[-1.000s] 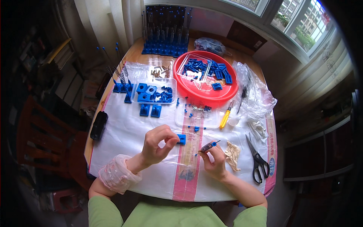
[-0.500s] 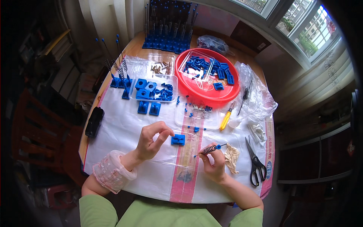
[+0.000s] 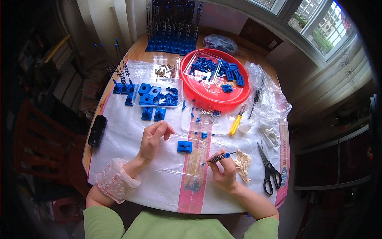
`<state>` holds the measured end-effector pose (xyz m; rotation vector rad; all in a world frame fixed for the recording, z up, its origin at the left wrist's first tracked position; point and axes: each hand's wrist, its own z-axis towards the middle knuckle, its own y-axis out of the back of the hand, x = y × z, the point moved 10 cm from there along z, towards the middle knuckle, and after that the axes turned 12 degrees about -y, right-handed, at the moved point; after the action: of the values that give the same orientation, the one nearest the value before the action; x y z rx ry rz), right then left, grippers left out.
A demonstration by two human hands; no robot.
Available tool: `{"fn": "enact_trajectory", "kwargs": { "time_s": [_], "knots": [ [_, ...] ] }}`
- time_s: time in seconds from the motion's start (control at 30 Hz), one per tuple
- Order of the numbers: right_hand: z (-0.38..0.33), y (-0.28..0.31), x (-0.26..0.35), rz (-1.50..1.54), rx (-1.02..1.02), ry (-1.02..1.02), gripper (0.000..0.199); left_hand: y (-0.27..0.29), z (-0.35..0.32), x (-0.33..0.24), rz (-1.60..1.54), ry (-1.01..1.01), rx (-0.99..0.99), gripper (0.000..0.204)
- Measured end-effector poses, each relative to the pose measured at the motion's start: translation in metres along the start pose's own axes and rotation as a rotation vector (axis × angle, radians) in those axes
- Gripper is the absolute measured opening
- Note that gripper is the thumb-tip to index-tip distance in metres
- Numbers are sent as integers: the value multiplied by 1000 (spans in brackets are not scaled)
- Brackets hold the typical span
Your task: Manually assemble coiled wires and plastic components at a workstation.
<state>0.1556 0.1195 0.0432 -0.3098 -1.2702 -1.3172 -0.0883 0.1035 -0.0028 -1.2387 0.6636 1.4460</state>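
Note:
My right hand (image 3: 224, 175) pinches a black coil spring (image 3: 217, 157) on a thin rod, with a blue bead at its upper end and a small blue tip at its lower left. My left hand (image 3: 150, 140) hovers over the white sheet with fingers loosely bent and apart; nothing shows in them. Between the hands, nearer the left one, a blue plastic base (image 3: 184, 146) with a raised slotted middle lies flat. Just beyond my left hand sit two blue bracket pieces (image 3: 159, 114), in front of a clear tray (image 3: 181, 91) of blue blocks and small blue parts.
A red round tray (image 3: 238, 100) holds many blue parts. Beside it lie a yellow-handled screwdriver (image 3: 235, 125), black scissors (image 3: 270, 171), a beige cloth (image 3: 243, 165) and crumpled plastic (image 3: 267, 97). Finished-looking spring stands (image 3: 171, 46) crowd the back. A black case (image 3: 98, 130) lies left.
My left hand has moved up and away from the blue base, and its fingers have turned toward the far side. My right hand keeps the spring rod; the whole view has shifted slightly.

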Motion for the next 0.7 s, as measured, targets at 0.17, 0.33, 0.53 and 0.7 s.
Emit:
{"fn": "enact_trajectory", "kwargs": {
  "time_s": [0.17,0.33,0.53,0.7],
  "knots": [
    [-1,0,-1,0,-6,1,19,-2,0,1,11,-4,28,40],
    [-1,0,0,-1,-11,13,20,-4,-2,3,17,-12,50,40],
    [0,-1,3,0,8,23,22,-5,-1,1,23,-8,58,40],
    [0,-2,3,-2,14,15,22,-6,-1,2,-47,0,80,47]
  ]
}}
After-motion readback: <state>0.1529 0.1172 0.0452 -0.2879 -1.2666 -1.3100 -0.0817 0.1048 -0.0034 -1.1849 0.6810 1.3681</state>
